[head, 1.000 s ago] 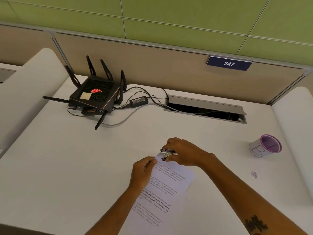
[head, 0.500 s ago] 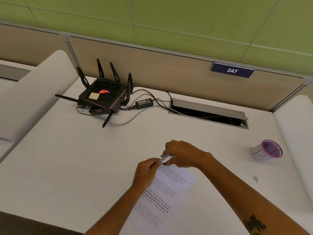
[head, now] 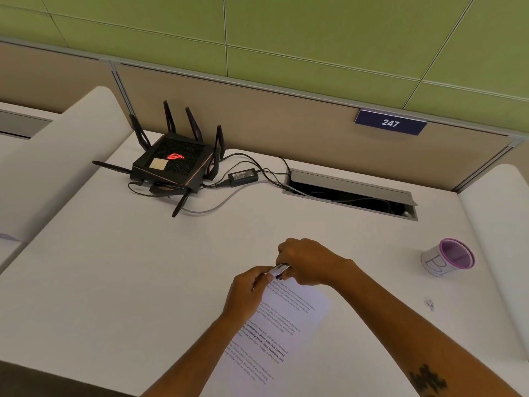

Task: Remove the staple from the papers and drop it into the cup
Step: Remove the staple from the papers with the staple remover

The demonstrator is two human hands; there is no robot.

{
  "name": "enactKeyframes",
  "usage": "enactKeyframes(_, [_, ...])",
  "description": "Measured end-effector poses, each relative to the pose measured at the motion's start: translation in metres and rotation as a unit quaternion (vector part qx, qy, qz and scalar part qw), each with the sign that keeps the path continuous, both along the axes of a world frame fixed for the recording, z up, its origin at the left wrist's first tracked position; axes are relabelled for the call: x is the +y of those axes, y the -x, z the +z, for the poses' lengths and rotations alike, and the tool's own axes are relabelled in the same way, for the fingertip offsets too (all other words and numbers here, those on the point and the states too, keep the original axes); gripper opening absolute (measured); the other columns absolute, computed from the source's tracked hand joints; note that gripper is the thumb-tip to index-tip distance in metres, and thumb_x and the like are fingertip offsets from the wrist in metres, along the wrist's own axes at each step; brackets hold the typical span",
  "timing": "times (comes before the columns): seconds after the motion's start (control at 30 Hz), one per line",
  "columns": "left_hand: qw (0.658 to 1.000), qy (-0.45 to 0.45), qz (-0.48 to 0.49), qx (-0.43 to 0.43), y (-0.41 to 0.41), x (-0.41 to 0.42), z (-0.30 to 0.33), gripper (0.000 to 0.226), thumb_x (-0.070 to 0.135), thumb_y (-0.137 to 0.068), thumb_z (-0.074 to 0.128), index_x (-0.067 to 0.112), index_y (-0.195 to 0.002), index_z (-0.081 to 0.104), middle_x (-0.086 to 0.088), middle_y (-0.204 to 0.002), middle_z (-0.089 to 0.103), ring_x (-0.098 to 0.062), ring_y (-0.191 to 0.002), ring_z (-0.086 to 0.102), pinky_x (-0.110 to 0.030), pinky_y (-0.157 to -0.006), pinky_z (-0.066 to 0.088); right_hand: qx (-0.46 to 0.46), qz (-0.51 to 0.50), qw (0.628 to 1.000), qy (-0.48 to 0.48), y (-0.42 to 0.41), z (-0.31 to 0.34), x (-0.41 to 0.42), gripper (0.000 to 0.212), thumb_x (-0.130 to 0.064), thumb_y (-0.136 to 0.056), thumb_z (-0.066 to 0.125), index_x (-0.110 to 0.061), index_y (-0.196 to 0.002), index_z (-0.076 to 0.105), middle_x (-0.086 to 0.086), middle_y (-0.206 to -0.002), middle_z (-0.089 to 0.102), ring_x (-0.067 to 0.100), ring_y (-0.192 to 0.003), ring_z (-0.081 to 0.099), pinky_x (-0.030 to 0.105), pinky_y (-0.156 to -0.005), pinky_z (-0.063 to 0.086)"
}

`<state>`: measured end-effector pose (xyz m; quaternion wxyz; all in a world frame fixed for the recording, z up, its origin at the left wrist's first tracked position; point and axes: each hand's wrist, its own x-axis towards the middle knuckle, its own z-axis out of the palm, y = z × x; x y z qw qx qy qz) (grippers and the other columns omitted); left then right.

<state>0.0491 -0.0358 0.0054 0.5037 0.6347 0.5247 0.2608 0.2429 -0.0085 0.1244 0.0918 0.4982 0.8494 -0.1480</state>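
Left hand [head: 248, 293] pinches flat printed papers [head: 282, 325] | right hand [head: 307, 260] grips shiny metal staple remover [head: 281, 269]

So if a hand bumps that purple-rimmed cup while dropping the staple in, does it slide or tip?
The cup looks like small, thin paper, so probably light and easily nudged. It already appears tilted toward the camera, so it may tip or roll. The smooth white desk would likely let it slide.
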Motion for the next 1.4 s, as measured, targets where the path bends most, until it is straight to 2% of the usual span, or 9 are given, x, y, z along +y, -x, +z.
enactKeyframes(0.07, [1.000,0.014,-0.023,-0.002,0.000,0.001,0.002,0.049,0.058,-0.100,0.054,0.034,-0.142,0.061,0.014,-0.134,0.069,-0.008,-0.118,0.067,-0.031,-0.102,0.057,-0.003,0.003,1.000,-0.009,0.000,0.001,0.000,0.014,-0.019,-0.091,0.075,-0.020,-0.106,0.076,-0.003,-0.095,0.067,0.017,-0.089,0.061,0.036,-0.071,0.055])
enactKeyframes(0.17, [0.996,0.033,-0.075,-0.020,0.000,0.002,0.008,0.052,0.053,-0.100,0.061,0.035,-0.149,0.052,0.020,-0.137,0.061,-0.001,-0.120,0.060,-0.020,-0.102,0.047,-0.009,0.012,1.000,-0.016,0.001,0.003,0.001,0.018,-0.017,-0.092,0.075,-0.018,-0.109,0.076,-0.002,-0.096,0.069,0.018,-0.090,0.062,0.033,-0.070,0.054])
enactKeyframes(0.33, [0.999,-0.005,-0.047,-0.019,-0.003,0.005,0.005,0.033,0.051,-0.099,0.065,0.038,-0.130,0.063,0.013,-0.126,0.075,-0.011,-0.114,0.071,-0.027,-0.101,0.055,-0.023,0.021,0.999,-0.020,0.004,0.008,0.000,0.019,-0.010,-0.090,0.073,-0.015,-0.109,0.076,0.001,-0.095,0.068,0.019,-0.091,0.062,0.031,-0.070,0.051])
enactKeyframes(0.47, [0.999,-0.023,-0.037,-0.009,-0.006,0.002,0.008,0.018,0.044,-0.104,0.061,0.036,-0.120,0.065,0.013,-0.115,0.076,-0.009,-0.107,0.072,-0.011,-0.089,0.051,-0.034,0.016,0.999,-0.021,0.006,0.010,0.001,0.021,-0.008,-0.089,0.071,-0.014,-0.107,0.077,0.001,-0.092,0.069,0.018,-0.088,0.063,0.030,-0.068,0.051])
enactKeyframes(0.93, [1.000,-0.011,-0.014,-0.016,-0.009,-0.006,0.017,0.014,0.040,-0.102,0.064,0.042,-0.116,0.063,0.022,-0.112,0.073,-0.006,-0.104,0.072,-0.005,-0.083,0.051,-0.039,0.016,0.999,-0.022,0.004,0.005,0.001,0.021,-0.007,-0.087,0.072,-0.019,-0.104,0.079,-0.002,-0.091,0.071,0.018,-0.081,0.068,0.031,-0.068,0.057])
enactKeyframes(1.13, [1.000,0.001,0.022,-0.017,-0.002,-0.003,0.020,0.037,0.032,-0.104,0.066,0.028,-0.140,0.060,0.015,-0.128,0.067,-0.008,-0.111,0.068,-0.004,-0.081,0.052,0.037,-0.032,0.999,-0.013,-0.009,0.004,0.001,0.035,-0.023,-0.094,0.075,-0.024,-0.128,0.068,-0.006,-0.115,0.067,0.019,-0.087,0.068,0.017,-0.061,0.036])
enactKeyframes(1.23, [0.999,0.015,0.033,-0.017,0.003,0.000,0.023,0.041,0.033,-0.104,0.065,0.029,-0.143,0.056,0.013,-0.130,0.065,-0.016,-0.112,0.070,-0.013,-0.077,0.059,0.089,-0.131,0.987,-0.020,-0.020,0.004,-0.004,0.048,-0.024,-0.096,0.073,-0.025,-0.140,0.055,-0.005,-0.131,0.064,0.020,-0.098,0.069,0.020,-0.069,0.045])
enactKeyframes(1.33, [0.997,0.037,0.055,-0.030,0.006,0.001,0.029,0.035,0.029,-0.104,0.065,0.029,-0.138,0.057,0.007,-0.126,0.067,-0.015,-0.103,0.073,-0.014,-0.069,0.060,0.209,-0.266,0.941,0.010,-0.025,0.003,-0.015,0.047,-0.021,-0.099,0.068,-0.029,-0.140,0.046,-0.005,-0.128,0.064,0.016,-0.103,0.066,0.028,-0.087,0.053])
enactKeyframes(1.4, [0.996,0.045,0.072,-0.033,0.005,0.001,0.035,0.032,0.031,-0.104,0.065,0.030,-0.135,0.058,0.008,-0.123,0.068,-0.011,-0.099,0.071,-0.013,-0.065,0.058,0.325,-0.324,0.888,0.026,-0.019,0.003,-0.028,0.040,-0.014,-0.100,0.066,-0.027,-0.134,0.049,-0.010,-0.123,0.064,0.005,-0.107,0.065,0.022,-0.091,0.051])
